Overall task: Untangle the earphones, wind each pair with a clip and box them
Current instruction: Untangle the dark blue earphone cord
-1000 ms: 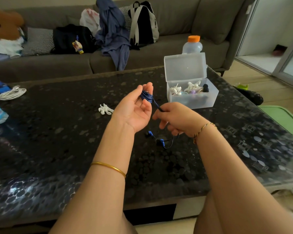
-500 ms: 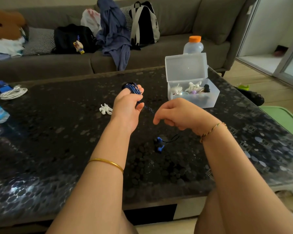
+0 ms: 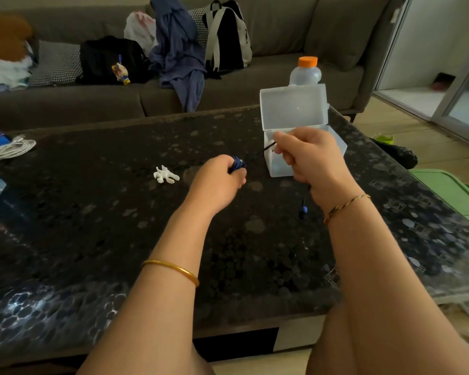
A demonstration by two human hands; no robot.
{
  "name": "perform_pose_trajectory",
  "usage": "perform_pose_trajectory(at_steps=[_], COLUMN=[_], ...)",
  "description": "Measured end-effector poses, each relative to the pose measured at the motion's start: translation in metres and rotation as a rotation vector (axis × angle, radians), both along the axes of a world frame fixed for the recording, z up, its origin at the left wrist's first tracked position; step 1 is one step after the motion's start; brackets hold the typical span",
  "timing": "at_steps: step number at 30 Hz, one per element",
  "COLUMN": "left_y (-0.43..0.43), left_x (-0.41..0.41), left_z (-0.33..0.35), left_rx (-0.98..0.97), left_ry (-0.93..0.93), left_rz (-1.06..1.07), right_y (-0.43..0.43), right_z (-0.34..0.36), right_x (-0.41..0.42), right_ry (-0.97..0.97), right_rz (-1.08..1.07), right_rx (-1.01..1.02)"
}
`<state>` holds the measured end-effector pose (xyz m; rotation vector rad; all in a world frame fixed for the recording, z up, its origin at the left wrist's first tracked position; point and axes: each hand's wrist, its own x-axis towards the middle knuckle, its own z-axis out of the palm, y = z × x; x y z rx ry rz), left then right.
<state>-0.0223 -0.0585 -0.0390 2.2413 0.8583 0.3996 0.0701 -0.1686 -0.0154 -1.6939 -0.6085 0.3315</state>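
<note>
My left hand (image 3: 217, 182) is curled with its back to the camera, and a coil of blue earphone cord (image 3: 237, 163) is wound round its fingers. My right hand (image 3: 309, 158) pinches the dark cord that runs taut from the coil. The rest of the cord hangs below my right wrist, and a blue earbud (image 3: 303, 209) dangles just above the table. A white clip (image 3: 165, 175) lies on the black table left of my left hand. The clear plastic box (image 3: 293, 109) stands open behind my right hand, which hides its contents.
An orange-capped bottle (image 3: 305, 71) stands behind the box. A coiled white cable (image 3: 11, 148) and a blue item lie at the table's far left. Behind is a grey sofa with bags and clothes. A green bin (image 3: 450, 193) sits on the floor to the right.
My left hand has turned its back upward and dropped lower. My right hand has lifted up and away toward the box, pulling the cord taut. The earbuds have risen off the table.
</note>
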Motion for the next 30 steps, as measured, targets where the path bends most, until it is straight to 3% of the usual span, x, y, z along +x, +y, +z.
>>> perform_pose_trajectory(at_steps=[5, 9, 15, 18, 22, 26, 30], left_y=[-0.007, -0.01, -0.007, -0.004, -0.002, -0.004, -0.013], left_x=[-0.008, -0.012, -0.018, -0.019, -0.018, -0.007, -0.001], left_z=[0.016, 0.025, 0.03, 0.03, 0.028, 0.027, 0.026], left_rx=[-0.35, -0.71, -1.211, -1.308, -1.134, -0.582, -0.371], left_ry=[0.0, -0.13, -0.488, -0.677, -0.728, -0.388, -0.115], left_rz=[-0.092, -0.089, -0.07, 0.008, 0.103, 0.158, 0.057], right_y=[0.008, 0.011, 0.009, 0.011, 0.012, 0.005, -0.001], right_z=[-0.013, -0.019, -0.025, -0.023, -0.017, -0.01, -0.005], right_x=[0.011, 0.014, 0.007, 0.0, -0.007, -0.008, -0.005], right_ry=[-0.026, 0.025, 0.132, 0.122, 0.02, -0.035, -0.164], right_rz=[-0.161, -0.162, 0.116, 0.291, 0.45, 0.564, 0.513], right_rx=[0.011, -0.015, -0.183, -0.258, -0.358, -0.438, -0.432])
